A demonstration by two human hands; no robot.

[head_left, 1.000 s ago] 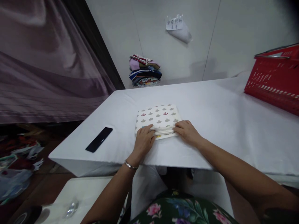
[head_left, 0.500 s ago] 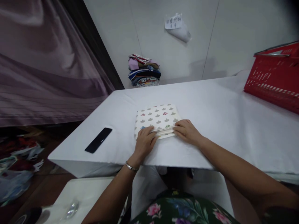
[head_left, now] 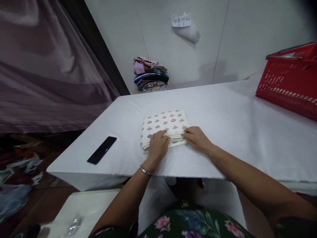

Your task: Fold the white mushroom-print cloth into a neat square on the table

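Note:
A folded white cloth [head_left: 164, 121], printed with small grey, red and blue motifs, lies on the white-covered table [head_left: 218, 112]. Its layered near edge faces me. My left hand [head_left: 158, 142] pinches that edge near its middle, fingers on top and thumb at the layers. At the right near corner, my right hand [head_left: 196, 137] has the edge between thumb and fingers. A bracelet [head_left: 145, 170] circles my left wrist.
To the left on the table lies a black phone-like slab [head_left: 102, 150]. A red plastic basket [head_left: 289, 82] stands at the right. Beyond the far edge is a stack of folded fabrics [head_left: 151, 74] by the wall. A white stool-like surface [head_left: 81, 208] sits lower left.
My left hand has slid right along the near edge, toward my right hand, uncovering the cloth's left near corner. The right hand keeps its grip at the right corner.

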